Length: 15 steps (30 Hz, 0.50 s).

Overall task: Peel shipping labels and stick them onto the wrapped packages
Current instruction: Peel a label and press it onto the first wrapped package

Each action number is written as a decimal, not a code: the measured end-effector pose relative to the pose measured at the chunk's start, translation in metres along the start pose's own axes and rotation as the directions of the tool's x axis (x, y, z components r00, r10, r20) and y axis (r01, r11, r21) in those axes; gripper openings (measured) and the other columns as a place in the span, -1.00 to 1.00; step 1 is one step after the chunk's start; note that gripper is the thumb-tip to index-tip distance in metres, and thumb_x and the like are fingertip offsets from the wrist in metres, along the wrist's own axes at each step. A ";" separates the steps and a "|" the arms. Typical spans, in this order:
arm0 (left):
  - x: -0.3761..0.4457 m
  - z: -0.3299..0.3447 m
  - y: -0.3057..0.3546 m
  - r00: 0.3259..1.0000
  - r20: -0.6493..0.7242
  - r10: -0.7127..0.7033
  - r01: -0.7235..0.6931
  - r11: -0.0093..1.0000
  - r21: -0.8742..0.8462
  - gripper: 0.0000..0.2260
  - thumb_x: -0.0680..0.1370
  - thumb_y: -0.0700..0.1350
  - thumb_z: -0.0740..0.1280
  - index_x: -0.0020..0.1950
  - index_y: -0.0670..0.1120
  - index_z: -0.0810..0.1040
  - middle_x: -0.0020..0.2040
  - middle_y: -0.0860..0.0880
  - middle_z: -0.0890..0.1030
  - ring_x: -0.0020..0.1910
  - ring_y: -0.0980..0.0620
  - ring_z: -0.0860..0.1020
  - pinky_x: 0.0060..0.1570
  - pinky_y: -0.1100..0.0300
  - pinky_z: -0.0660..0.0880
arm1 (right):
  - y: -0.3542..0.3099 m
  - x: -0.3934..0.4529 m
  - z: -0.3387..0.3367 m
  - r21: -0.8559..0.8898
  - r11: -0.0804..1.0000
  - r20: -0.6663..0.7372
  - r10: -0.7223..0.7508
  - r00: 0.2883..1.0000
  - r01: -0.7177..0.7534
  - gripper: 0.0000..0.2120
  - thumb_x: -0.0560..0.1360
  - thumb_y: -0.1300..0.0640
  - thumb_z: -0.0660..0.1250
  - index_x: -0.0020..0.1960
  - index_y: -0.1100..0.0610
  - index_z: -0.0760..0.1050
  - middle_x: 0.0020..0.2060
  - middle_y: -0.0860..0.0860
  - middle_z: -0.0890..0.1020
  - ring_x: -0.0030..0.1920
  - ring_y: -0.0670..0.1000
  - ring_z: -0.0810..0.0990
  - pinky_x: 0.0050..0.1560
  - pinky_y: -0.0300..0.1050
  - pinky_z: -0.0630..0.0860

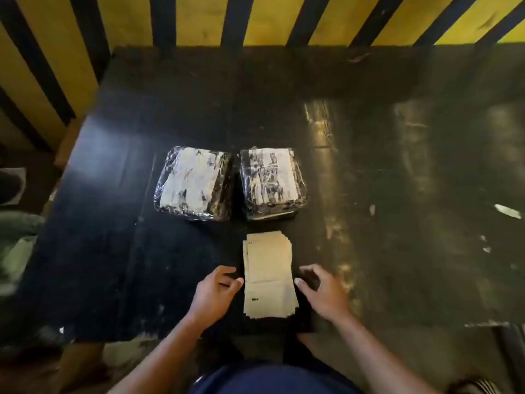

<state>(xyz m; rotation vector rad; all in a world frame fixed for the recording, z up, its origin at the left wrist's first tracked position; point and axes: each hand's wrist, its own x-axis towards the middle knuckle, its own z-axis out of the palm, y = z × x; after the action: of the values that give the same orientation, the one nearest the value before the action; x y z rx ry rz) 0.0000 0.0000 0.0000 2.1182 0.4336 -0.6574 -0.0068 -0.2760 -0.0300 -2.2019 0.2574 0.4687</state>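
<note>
Both hands are parked either side of the label stack right now. Left hand has its fingers loosely curled with the fingertips right at the stack's left edge, right hand is spread and relaxed with the thumb tip just touching the right edge. Neither one actually has hold of a sheet yet, as far as I can see.

That stack sits near the front edge of the dark table, slightly fanned and messy. The two wrapped packages are just beyond it, side by side: left package and right package, both in shiny plastic and both already showing pale patches on top. Can't tell if those are labels or just the wrapping.

My worry from here: the sheets are fanned, so I'd probably lift two at once or shove the whole pile. The wrap also looks wrinkled, so a label could go on creased or not stick.

Around it there are some white scraps off to the right, well apart, and a yellow and black striped wall behind. Nothing lies between stack and packages.
</note>
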 end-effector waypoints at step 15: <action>0.042 0.036 0.002 0.982 0.030 -0.187 0.188 0.981 -0.036 -0.44 0.50 0.06 0.58 0.42 0.00 0.47 0.16 0.00 0.66 0.12 0.01 0.66 0.08 0.05 0.66 | -0.020 0.053 0.028 0.311 0.828 0.083 0.465 0.881 -0.466 -0.72 0.38 0.03 0.67 -0.19 0.18 0.64 -0.17 0.03 0.73 -0.11 0.03 0.66 -0.16 -0.13 0.51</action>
<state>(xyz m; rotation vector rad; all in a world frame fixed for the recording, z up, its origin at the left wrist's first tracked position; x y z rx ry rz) 0.0242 -0.0277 -0.0415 2.0453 0.6323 -0.7769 0.0412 -0.2429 -0.0533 -1.8031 0.8266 0.6453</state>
